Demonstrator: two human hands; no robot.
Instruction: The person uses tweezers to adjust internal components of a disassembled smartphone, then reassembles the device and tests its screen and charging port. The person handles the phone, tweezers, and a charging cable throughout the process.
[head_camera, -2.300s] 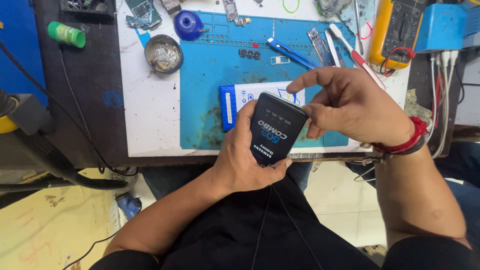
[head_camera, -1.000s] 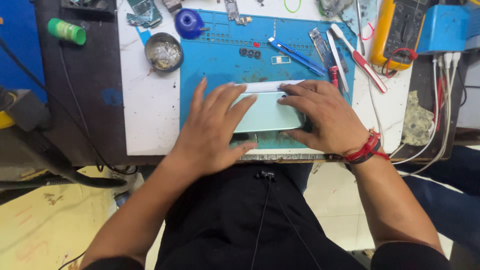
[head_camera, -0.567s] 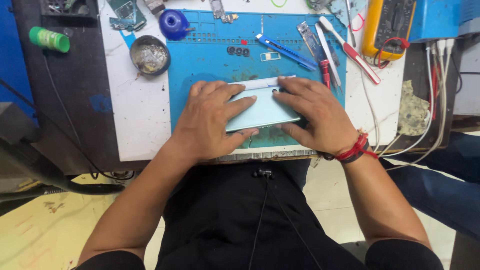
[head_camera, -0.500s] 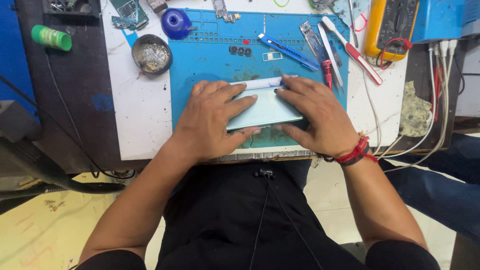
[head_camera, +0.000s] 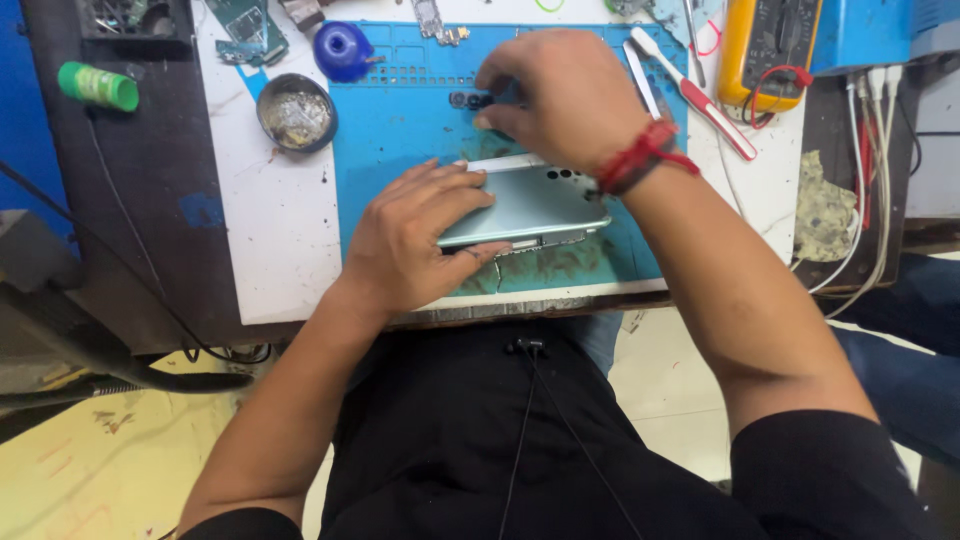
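I see right hand (head_camera: 560, 100) gone off phone (head_camera: 530, 205) to 12 o'clock, grip pinching near small parts (head_camera: 470, 100); left hand (head_camera: 415, 240) alone pins phone, fingers flat.

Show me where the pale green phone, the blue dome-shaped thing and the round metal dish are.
pale green phone (head_camera: 535, 205), head view, on its bare back panel.
blue dome-shaped thing (head_camera: 342, 50), head view, on its rounded top.
round metal dish (head_camera: 296, 112), head view, on its dark rim's inside.
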